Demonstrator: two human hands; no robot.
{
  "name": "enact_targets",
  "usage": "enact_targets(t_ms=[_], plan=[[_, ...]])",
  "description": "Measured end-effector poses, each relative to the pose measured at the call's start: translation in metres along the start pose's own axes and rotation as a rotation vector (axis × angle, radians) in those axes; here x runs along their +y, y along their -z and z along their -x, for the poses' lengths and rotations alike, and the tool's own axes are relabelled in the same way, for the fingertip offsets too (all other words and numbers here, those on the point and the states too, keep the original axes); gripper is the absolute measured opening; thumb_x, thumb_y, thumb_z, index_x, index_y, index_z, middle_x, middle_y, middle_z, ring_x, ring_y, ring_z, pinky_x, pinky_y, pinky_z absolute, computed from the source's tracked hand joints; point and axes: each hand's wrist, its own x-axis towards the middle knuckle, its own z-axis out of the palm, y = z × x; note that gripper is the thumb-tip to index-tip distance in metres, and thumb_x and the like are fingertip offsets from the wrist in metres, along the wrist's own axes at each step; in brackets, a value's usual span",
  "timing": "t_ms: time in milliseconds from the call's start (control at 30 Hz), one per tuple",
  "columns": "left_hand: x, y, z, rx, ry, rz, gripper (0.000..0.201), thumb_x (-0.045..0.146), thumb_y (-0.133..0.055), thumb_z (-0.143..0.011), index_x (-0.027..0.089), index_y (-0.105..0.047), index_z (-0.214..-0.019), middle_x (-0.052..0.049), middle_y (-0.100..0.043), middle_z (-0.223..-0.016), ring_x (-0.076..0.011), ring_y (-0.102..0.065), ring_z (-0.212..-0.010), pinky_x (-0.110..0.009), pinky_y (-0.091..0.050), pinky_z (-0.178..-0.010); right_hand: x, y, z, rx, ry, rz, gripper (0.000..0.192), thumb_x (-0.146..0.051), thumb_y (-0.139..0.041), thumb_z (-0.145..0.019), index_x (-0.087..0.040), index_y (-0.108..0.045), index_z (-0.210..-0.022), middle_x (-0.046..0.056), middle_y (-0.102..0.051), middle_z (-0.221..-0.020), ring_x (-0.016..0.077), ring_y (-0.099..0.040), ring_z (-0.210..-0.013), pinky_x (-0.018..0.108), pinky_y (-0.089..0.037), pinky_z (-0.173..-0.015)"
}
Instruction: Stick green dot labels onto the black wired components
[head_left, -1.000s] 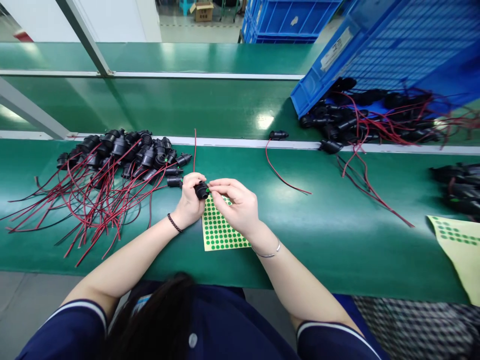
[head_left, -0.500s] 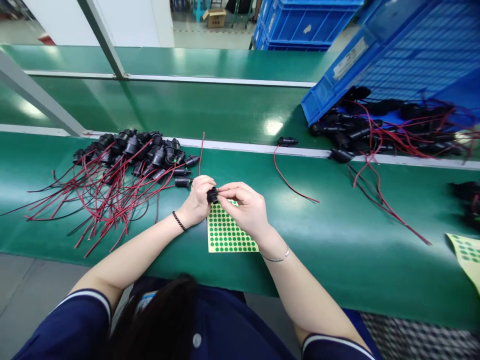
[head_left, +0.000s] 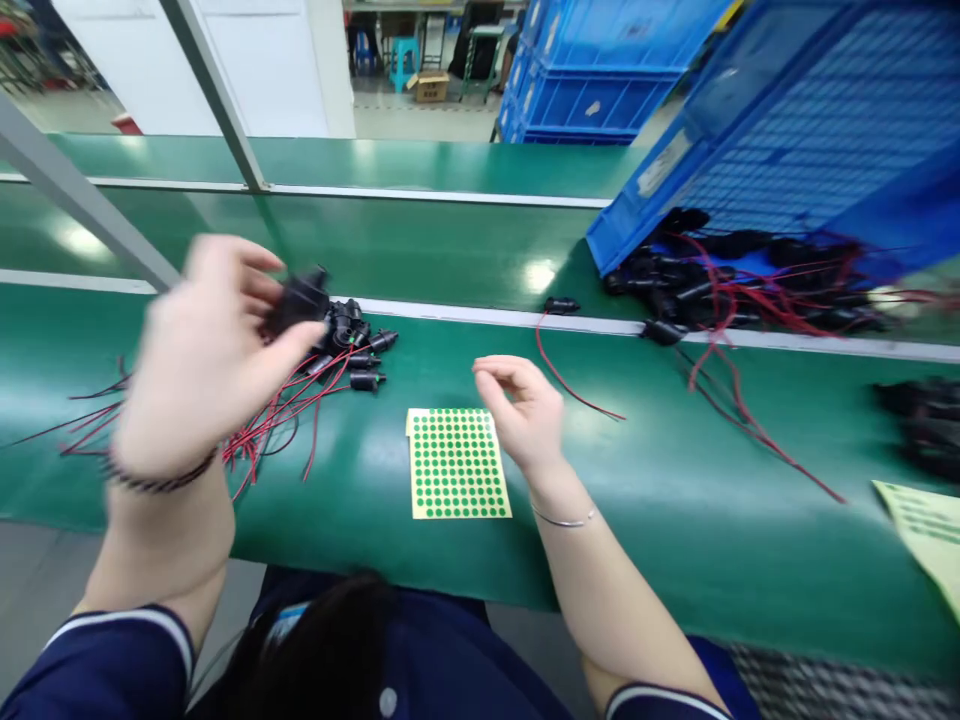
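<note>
**Op 1:** Since half a second back, my left hand (head_left: 202,350) has swung up and away to the left, carrying the black connector (head_left: 300,297) off the sticker sheet (head_left: 456,463). It's blurred, but I read the fingers as closed round the part, held above the pile of wired connectors (head_left: 341,335).

**Op 2:** And the right?

**Op 1:** My right hand (head_left: 525,410) hangs just beside the sheet's upper right corner, fingers loosely curled, thumb and forefinger near each other with nothing between them that I can see.

**Op 2:** So which step?

**Op 1:** I'd judge the labelled piece is being set aside. Next calls for letting it go over the pile, then a fresh part; one loose connector (head_left: 559,305) lies further right with its red lead.

**Op 2:** Surroundings?

**Op 1:** Green bench (head_left: 637,500) with a white strip before a second green level. Tipped blue crate (head_left: 787,140) at right, spilling more parts; another sheet (head_left: 926,525) at the far right edge. Stacked crates and a stool behind.
</note>
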Motion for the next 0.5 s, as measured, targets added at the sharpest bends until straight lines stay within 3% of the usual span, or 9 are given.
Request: enact_targets(t_ms=[33, 67, 133, 200, 333, 500], plan=[[-0.004, -0.026, 0.0, -0.143, 0.02, -0.059, 0.041, 0.045, -0.074, -0.077, 0.018, -0.059, -0.104, -0.001, -0.067, -0.082, -0.0163, -0.066, -0.072, -0.042, -0.057, -0.077, 0.008, 0.0, -0.004, -0.054, -0.042, 0.058, 0.011, -0.027, -0.065, -0.088, -0.02, -0.073, -0.089, 0.007, -0.075, -0.094, 0.0186, -0.071, -0.086, 0.032, -0.06, -0.072], [-0.009, -0.053, 0.0, -0.211, 0.018, -0.099, 0.034, 0.042, -0.073, -0.077, 0.019, -0.059, -0.098, -0.002, -0.067, -0.077, -0.0182, -0.065, -0.067, -0.038, -0.057, -0.071, 0.017, 0.002, -0.01, -0.112, -0.104, 0.137, 0.013, -0.029, -0.065, -0.087, -0.02, -0.074, -0.09, 0.007, -0.075, -0.094, 0.0184, -0.071, -0.084, 0.031, -0.059, -0.072], [-0.019, -0.102, 0.001, -0.265, 0.032, -0.233, 0.025, 0.037, -0.07, -0.077, 0.019, -0.058, -0.09, -0.004, -0.065, -0.071, -0.0232, -0.064, -0.065, -0.037, -0.055, -0.067, 0.041, 0.011, -0.029, -0.18, -0.28, 0.374, 0.015, -0.029, -0.066, -0.085, -0.02, -0.075, -0.093, 0.006, -0.076, -0.096, 0.0188, -0.071, -0.086, 0.031, -0.058, -0.078], [-0.027, -0.135, 0.004, -0.334, 0.074, -0.398, 0.022, 0.032, -0.064, -0.079, 0.016, -0.059, -0.093, -0.011, -0.068, -0.079, -0.0317, -0.066, -0.082, -0.041, -0.053, -0.073, 0.065, 0.027, -0.055, -0.152, -0.427, 0.598, 0.017, -0.028, -0.063, -0.086, -0.02, -0.074, -0.095, 0.006, -0.076, -0.097, 0.0202, -0.07, -0.091, 0.034, -0.054, -0.089], [-0.033, -0.151, 0.012, -0.439, 0.061, -0.569, 0.027, 0.029, -0.053, -0.086, 0.011, -0.06, -0.104, -0.022, -0.066, -0.105, -0.041, -0.055, -0.114, -0.048, -0.047, -0.087, 0.105, 0.056, -0.108, -0.027, -0.555, 0.786, 0.029, -0.029, -0.055, -0.089, -0.015, -0.068, -0.111, 0.016, -0.069, -0.116, 0.0285, -0.065, -0.107, 0.043, -0.049, -0.095], [-0.035, -0.148, 0.021, -0.396, 0.082, -0.562, 0.037, 0.039, -0.06, -0.087, 0.013, -0.059, -0.114, -0.022, -0.062, -0.117, -0.0421, -0.052, -0.116, -0.053, -0.044, -0.092, 0.134, 0.061, -0.142, 0.023, -0.627, 0.89, 0.066, -0.039, -0.072, -0.077, -0.002, -0.052, -0.128, 0.031, -0.057, -0.128, 0.0429, -0.054, -0.123, 0.055, -0.043, -0.1]])
